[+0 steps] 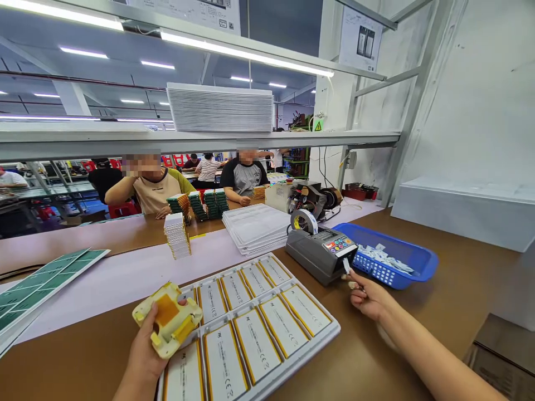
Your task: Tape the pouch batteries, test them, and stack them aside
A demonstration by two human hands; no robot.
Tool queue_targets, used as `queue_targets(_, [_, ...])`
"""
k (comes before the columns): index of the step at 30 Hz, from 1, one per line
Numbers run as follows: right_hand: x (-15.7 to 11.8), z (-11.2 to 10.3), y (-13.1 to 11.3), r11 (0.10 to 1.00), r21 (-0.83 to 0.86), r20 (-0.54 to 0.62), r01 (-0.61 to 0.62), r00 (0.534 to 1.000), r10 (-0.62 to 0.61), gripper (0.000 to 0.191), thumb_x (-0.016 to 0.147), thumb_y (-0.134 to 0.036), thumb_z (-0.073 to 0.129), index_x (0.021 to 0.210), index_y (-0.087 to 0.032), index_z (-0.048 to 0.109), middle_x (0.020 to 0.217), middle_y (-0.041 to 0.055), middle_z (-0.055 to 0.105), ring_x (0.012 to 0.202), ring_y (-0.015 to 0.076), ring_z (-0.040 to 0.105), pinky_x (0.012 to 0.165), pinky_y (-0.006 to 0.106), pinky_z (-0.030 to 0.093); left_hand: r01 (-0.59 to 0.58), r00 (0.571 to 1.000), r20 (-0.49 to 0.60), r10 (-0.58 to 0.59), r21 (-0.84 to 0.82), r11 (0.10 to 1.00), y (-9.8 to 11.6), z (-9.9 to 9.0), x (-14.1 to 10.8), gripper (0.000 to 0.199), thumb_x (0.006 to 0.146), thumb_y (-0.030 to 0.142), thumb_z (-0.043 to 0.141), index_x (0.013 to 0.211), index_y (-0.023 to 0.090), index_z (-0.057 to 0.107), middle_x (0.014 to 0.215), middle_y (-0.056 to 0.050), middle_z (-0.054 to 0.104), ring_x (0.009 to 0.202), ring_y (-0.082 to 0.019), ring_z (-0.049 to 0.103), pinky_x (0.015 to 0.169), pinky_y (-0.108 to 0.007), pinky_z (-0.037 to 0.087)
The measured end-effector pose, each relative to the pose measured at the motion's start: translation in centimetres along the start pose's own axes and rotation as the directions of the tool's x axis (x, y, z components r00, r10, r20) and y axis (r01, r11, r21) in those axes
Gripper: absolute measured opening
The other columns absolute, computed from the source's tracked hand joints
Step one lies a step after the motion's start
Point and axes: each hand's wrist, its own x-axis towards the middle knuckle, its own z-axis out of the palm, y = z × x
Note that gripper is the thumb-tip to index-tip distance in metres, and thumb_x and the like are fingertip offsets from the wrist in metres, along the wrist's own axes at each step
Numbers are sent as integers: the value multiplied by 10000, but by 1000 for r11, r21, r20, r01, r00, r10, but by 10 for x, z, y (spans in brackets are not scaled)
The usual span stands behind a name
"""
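My left hand grips a cream-yellow plastic fixture with an orange patch in its recess, held over the left end of a white tray. In that tray lie rows of flat white battery packs with yellow edges. Over on the right, my right hand pinches a small white tape piece at the outlet of a grey tape dispenser. A tape roll sits on top of the dispenser.
A blue basket with small white-blue pieces stands behind my right hand. Stacked white trays and a battery stack stand farther back. Green-and-white sheets lie left. A shelf crosses overhead; two people sit opposite.
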Motion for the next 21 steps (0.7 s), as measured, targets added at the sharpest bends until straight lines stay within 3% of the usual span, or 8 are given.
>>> queue_targets(3, [-1,11,-8,999,31,-161,18,987,-12,337,637,-470,595,592,-228,366,424,-88,289,313,50,198,282,193,226,-9,999,31,10,-25,1000,-2,0,0,348,761,226,515,1107,203,539,780,-66,684,691,-246,642,616,-445,526])
queue_targets(5, [-9,17,-21,987,-49,-194,150,968,-157,291,682,-469,563,654,-222,413,486,-73,344,359,64,276,333,197,282,0,999,32,2,-40,999,-3,0,-1,334,770,248,504,1096,190,544,769,-77,681,699,-252,641,616,-449,523])
queue_targets(7, [-21,26,-39,888,-268,38,374,925,-378,234,724,-434,541,703,-206,494,604,-32,447,488,90,420,455,215,384,21,999,32,-20,-44,999,-4,1,0,325,776,255,495,1086,171,548,761,-86,679,681,-248,640,621,-451,521])
queue_targets(8, [-27,32,-49,777,-371,276,509,859,-431,222,736,-415,538,703,-196,529,684,-10,489,579,104,474,536,227,417,29,999,33,-28,-43,999,-4,1,0,323,777,250,492,1084,166,548,757,-86,678,670,-243,640,623,-447,521])
queue_targets(10, [-36,46,-67,532,-425,736,732,622,-268,234,741,-403,536,702,-176,577,841,18,524,714,122,518,665,252,427,34,999,38,-33,-42,999,-4,2,1,320,781,239,483,1087,169,545,751,-75,676,655,-230,638,625,-438,522])
queue_targets(11, [-38,54,-73,448,-404,847,798,511,-146,260,734,-418,537,726,-165,596,899,24,526,735,123,525,692,260,422,28,999,34,-27,-45,999,-4,2,1,317,783,236,480,1087,175,544,747,-66,675,649,-222,637,628,-432,523])
queue_targets(13, [-37,68,-78,357,-373,920,856,392,21,330,708,-452,540,787,-142,621,968,30,529,750,120,537,719,269,410,19,999,27,-18,-51,999,-4,3,2,311,784,239,481,1084,189,546,748,-51,673,649,-207,636,643,-418,523])
queue_targets(21, [2,96,-42,387,-446,891,807,357,281,526,468,-328,755,950,-168,619,996,37,567,738,142,547,621,221,412,47,998,43,-46,-25,999,-5,2,2,365,766,310,515,1109,187,517,776,-63,667,660,-231,633,679,-464,504])
